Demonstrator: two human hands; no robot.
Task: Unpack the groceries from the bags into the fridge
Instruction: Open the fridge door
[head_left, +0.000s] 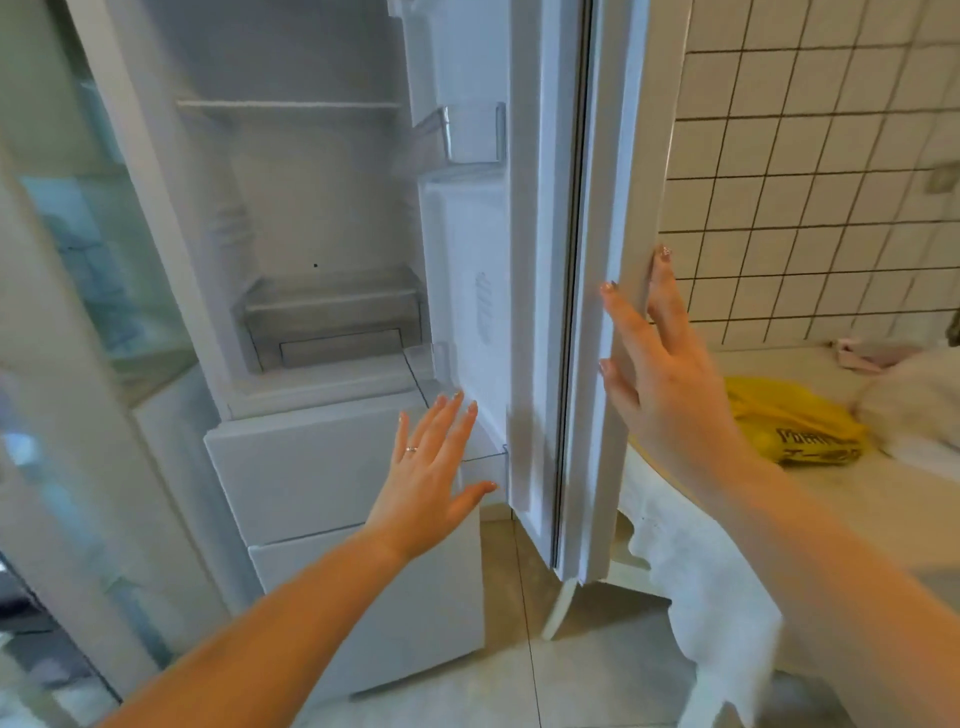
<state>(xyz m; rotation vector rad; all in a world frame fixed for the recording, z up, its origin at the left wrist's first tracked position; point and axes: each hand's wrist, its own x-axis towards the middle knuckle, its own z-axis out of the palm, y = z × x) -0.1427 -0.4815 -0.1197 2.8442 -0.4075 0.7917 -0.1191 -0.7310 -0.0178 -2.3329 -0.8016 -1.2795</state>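
Your two forearms reach in from the bottom edge, both bare. Item one: your left hand (434, 475), fingers straight and spread, a ring on one finger, held in front of the white lower drawers of the fridge (322, 218) and close to the bottom of the door's inner lining; whether it touches anything cannot be told. Item two: your right hand (662, 374), fingers straight and fanned, laid against the outer edge of the fridge door (618, 208), some fingertips on the door's edge face and one reaching round onto its front. The door stands swung wide between your two hands. Item three: fridge interior, up and left of your left hand, showing a glass shelf (291, 105), a clear crisper drawer (332, 322) and a clear door bin (467, 137). Item four: yellow bag (800, 423) with dark lettering, lying on the pale desk (841, 514) just right of your right wrist, with a white bag (919, 395) beyond it, against the tiled wall (810, 156).
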